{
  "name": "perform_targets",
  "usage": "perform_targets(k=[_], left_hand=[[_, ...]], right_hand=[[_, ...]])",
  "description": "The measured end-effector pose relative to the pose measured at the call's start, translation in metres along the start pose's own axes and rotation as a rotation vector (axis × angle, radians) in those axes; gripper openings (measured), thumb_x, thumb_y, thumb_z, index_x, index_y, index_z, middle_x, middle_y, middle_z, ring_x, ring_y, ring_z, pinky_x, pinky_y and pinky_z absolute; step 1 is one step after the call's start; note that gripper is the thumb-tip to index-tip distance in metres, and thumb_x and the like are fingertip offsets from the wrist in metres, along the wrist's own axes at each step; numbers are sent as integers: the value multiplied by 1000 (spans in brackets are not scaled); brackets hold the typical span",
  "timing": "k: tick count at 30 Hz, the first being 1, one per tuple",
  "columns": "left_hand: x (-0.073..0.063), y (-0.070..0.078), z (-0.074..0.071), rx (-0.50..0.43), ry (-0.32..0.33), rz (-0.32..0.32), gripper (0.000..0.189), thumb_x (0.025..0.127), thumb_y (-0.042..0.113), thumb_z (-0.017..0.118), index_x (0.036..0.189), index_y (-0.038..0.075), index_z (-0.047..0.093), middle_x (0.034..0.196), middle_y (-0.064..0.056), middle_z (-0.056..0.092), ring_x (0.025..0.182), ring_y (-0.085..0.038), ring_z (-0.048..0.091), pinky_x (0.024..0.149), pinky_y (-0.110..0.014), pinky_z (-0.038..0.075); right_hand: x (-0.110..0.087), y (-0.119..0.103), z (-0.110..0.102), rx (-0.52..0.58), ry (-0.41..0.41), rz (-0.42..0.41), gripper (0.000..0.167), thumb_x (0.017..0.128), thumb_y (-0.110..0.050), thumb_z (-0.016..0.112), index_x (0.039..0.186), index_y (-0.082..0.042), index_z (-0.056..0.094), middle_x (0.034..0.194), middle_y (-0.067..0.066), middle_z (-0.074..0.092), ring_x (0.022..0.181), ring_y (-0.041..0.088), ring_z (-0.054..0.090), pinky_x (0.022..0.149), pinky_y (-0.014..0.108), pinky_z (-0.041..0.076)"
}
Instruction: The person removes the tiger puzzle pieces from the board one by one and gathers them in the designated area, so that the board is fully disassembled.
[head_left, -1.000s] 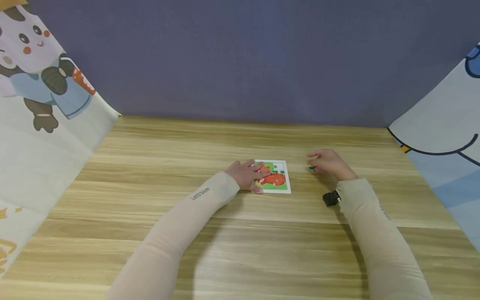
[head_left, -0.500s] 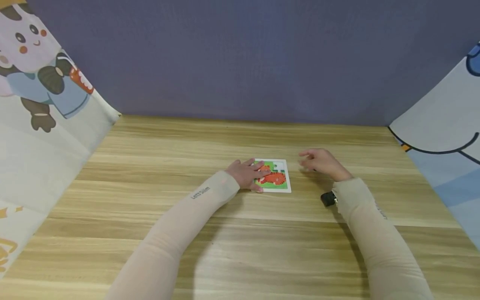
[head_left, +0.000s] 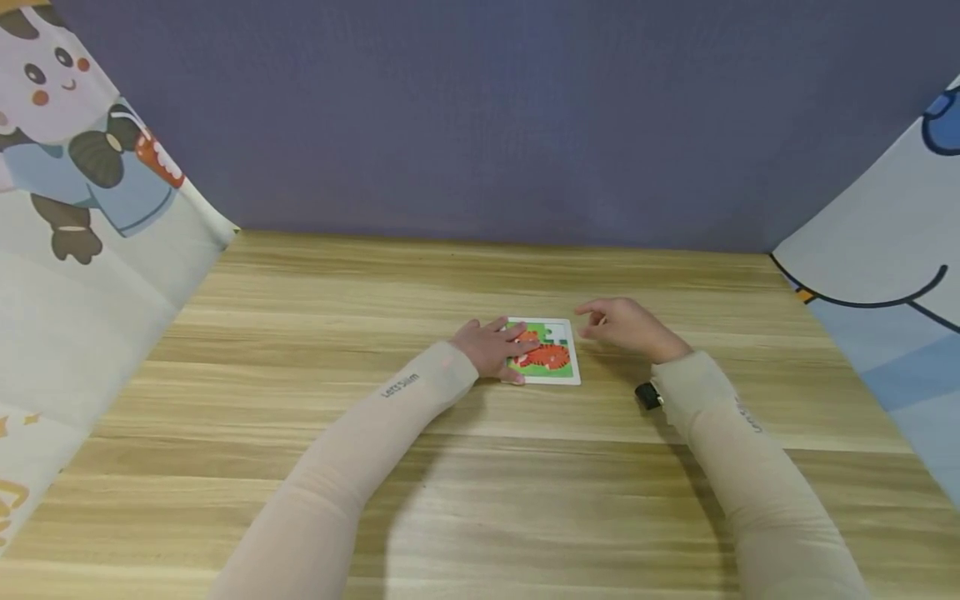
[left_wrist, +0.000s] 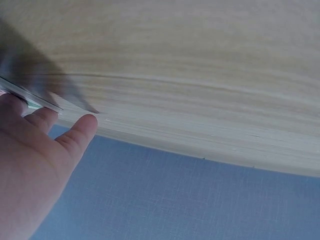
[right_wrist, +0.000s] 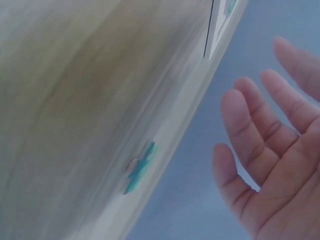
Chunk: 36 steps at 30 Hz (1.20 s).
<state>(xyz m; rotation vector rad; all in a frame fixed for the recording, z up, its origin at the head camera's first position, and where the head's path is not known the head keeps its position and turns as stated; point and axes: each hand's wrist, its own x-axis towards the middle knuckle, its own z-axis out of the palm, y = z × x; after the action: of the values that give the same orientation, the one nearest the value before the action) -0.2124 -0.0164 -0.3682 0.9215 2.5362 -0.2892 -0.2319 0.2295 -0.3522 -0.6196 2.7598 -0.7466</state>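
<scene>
A small square jigsaw puzzle with a white frame shows an orange striped animal on green. Its upper right corner has a bare white gap. Over the puzzle's left part my left hand rests with fingers spread, hiding some of the picture. My right hand hovers just right of the frame, fingers relaxed and slightly bent. In the right wrist view its palm is bare and nothing lies between the fingers. A loose green jigsaw piece lies on the table there, apart from the fingertips; the head view does not show it.
The wooden table runs back to a dark blue-grey partition. Patterned cloth panels with cartoon figures stand at both sides. A small black device is strapped at the right wrist.
My right hand has moved left, closer to the puzzle frame. The bit of green seen by its fingers a second ago no longer shows in the head view. The left hand stays put.
</scene>
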Motion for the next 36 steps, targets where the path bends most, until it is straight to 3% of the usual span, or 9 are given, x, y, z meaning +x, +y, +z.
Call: perform_targets(k=[6,12,19,22,26,36], left_hand=[[0,0,0,10,6,1,72,91,66,36,153,41,8,160,10,-1,146,-19,2,114,-48,17],[-2,0,0,25,6,2,72,91,66,35,153,41,8,160,9,-1,146,-20,3,114,-48,18],[-4,1,-1,0,4,-2,72,91,66,37,153,41,9,160,10,-1,146,-19,3,114,-49,17],[-4,1,-1,-2,7,-3,72,91,65,37,153,41,9,160,10,-1,146,-19,3,114,-49,17],[-4,1,0,-4,8,-6,72,91,66,37,153,41,9,160,10,-1,146,-19,3,114,-49,17],[-3,1,1,-8,2,-9,72,90,66,37,152,42,8,160,10,-2,146,-19,2,114,-49,17]], right_hand=[[0,-12,3,-151,-19,-53,36,89,-12,68,122,2,63,89,9,65,71,17,58,67,38,49],[0,-22,6,-225,-47,-67,34,88,-11,68,120,0,65,87,7,64,69,16,54,64,36,47],[-1,-28,11,-378,-62,-132,31,87,-13,70,115,-2,68,111,17,67,95,29,64,80,46,51],[-1,-30,13,-451,-60,-172,30,86,-15,71,113,-3,70,110,17,67,99,31,64,82,47,51],[-1,-31,15,-485,-71,-190,30,86,-17,72,113,-3,70,108,15,68,95,28,65,80,46,53],[3,-33,17,-494,-151,-144,30,87,-17,70,114,-5,71,114,14,67,102,28,63,84,48,50]])
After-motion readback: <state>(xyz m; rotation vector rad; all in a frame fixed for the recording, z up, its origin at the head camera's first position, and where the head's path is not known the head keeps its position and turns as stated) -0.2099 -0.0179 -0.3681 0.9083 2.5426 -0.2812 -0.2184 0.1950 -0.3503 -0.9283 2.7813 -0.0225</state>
